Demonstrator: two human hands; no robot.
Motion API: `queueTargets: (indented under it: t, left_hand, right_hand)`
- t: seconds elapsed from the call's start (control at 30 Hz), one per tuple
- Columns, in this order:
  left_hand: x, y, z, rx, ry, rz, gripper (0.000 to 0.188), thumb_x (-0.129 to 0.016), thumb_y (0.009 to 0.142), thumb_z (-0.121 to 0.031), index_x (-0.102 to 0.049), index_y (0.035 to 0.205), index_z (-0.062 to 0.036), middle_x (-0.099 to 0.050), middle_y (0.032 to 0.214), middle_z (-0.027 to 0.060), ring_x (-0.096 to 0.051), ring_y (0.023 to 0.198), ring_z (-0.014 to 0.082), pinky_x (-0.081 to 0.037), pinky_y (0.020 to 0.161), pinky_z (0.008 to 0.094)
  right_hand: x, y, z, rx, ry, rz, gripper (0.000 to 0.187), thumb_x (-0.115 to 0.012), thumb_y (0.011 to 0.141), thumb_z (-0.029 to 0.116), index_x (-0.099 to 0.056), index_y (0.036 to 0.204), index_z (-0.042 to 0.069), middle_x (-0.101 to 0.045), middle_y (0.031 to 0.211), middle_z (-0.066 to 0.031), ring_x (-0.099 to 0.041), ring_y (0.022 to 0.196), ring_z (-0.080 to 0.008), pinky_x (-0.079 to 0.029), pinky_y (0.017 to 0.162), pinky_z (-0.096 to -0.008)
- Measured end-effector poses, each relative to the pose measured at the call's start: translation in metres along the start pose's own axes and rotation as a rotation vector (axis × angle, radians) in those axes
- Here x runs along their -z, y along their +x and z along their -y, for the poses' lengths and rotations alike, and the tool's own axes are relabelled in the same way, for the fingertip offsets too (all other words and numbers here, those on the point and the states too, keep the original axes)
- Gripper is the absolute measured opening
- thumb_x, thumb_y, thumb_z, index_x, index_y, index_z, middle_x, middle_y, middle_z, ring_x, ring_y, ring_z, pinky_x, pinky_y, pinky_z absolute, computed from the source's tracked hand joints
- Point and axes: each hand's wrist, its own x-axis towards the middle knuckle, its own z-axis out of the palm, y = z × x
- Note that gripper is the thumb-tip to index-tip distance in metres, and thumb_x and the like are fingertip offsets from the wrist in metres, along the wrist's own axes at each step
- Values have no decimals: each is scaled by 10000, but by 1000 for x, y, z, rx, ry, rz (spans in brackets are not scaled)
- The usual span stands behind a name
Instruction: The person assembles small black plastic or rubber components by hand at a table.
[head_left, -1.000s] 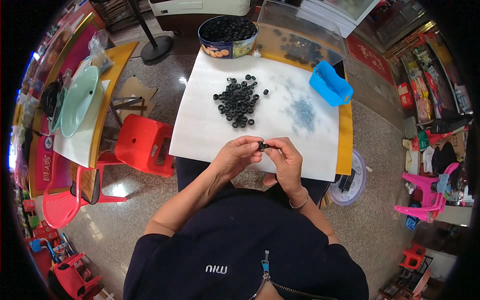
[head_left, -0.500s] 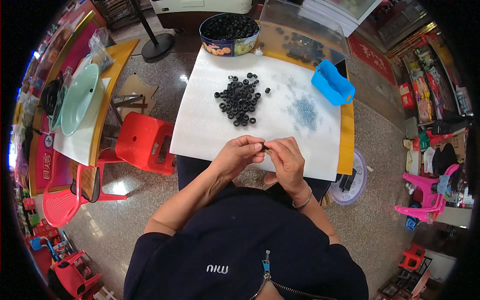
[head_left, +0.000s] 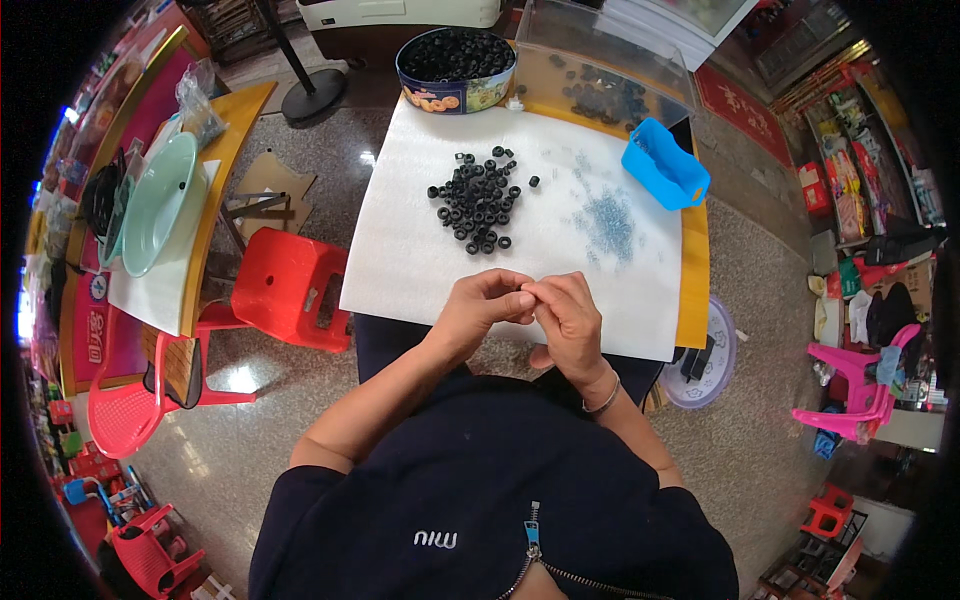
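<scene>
My left hand (head_left: pixel 490 308) and my right hand (head_left: pixel 568 318) meet fingertip to fingertip over the near edge of the white sheet (head_left: pixel 400 270). Both are closed in a pinch. A small black part showed between the fingertips half a second ago; now the fingers cover it almost wholly. Beyond my hands lies a loose heap of small black ring-shaped parts (head_left: pixel 478 200), with one ring (head_left: pixel 534 182) set apart to its right. Farther right, a patch of tiny bluish pieces (head_left: pixel 612 225), too small to name, is spread on the sheet.
At the back stands an oval tin (head_left: pixel 457 68) full of black rings, beside a clear plastic box (head_left: pixel 600 60) with more of them. A blue plastic holder (head_left: pixel 665 165) sits at the right edge. Left of the table are a red stool (head_left: pixel 285 285) and a green basin (head_left: pixel 165 205).
The fingertips have drawn closer together, and the black part between them has gone out of sight. My right hand has shifted slightly left. The heap is unchanged.
</scene>
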Motion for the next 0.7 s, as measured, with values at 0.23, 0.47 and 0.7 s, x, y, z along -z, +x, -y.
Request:
queueTargets:
  t: [0.23, 0.47, 0.7]
  left_hand:
    - [-2, 3, -1, 37, 24, -9, 285, -674, 855, -142, -604, 1061, 42, -649, 910, 77, -614, 752, 126, -514, 709, 241]
    - [-5, 5, 2, -9, -41, -44, 237, -627, 865, -92, -609, 1064, 36, -644, 909, 65, -600, 734, 118, -508, 695, 246]
    - [-9, 8, 20, -142, -41, -13, 241, -573, 903, -93, -573, 1105, 39, -621, 912, 65, -580, 707, 105, -499, 666, 239]
  right_hand:
    - [1, -3, 0, -143, 94, 14, 234, -607, 768, -80, -647, 975, 22, -594, 885, -76, -558, 821, -225, -477, 675, -312]
    - [-9, -13, -9, -290, 276, -52, 206, -537, 890, 23, -595, 1088, 20, -576, 1019, -88, -561, 878, -178, -474, 743, -293]
    - [-21, -15, 1, -625, 785, 56, 353, -390, 999, 199, -413, 1309, 32, -513, 1144, -42, -491, 884, -67, -424, 715, -197]
